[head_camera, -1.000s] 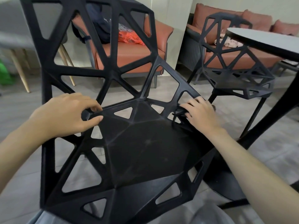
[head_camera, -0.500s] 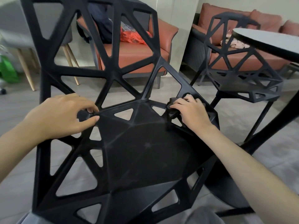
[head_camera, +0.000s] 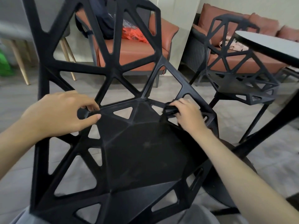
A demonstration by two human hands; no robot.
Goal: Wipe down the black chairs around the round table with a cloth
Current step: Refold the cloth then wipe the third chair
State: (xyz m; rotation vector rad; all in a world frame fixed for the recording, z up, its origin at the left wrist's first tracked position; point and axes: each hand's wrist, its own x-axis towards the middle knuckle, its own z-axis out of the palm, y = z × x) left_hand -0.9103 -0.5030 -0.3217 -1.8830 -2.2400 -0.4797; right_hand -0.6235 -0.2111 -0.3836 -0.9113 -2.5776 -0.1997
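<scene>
A black chair with triangular cut-outs fills the view right in front of me. My left hand grips a strut at the seat's left rear corner, thumb and fingers curled round it. My right hand holds a bunched dark cloth against the frame at the seat's right rear. A second black chair of the same design stands at the right, tucked by the round table with its grey top.
The table's dark slanted leg and round base lie on the grey floor right of my forearm. Orange armchairs stand behind, one bearing a dark bag and orange item. Wooden chair legs are at far left.
My right hand has slid the cloth leftward and farther back along the seat's right rear frame. My left hand keeps its grip on the same strut.
</scene>
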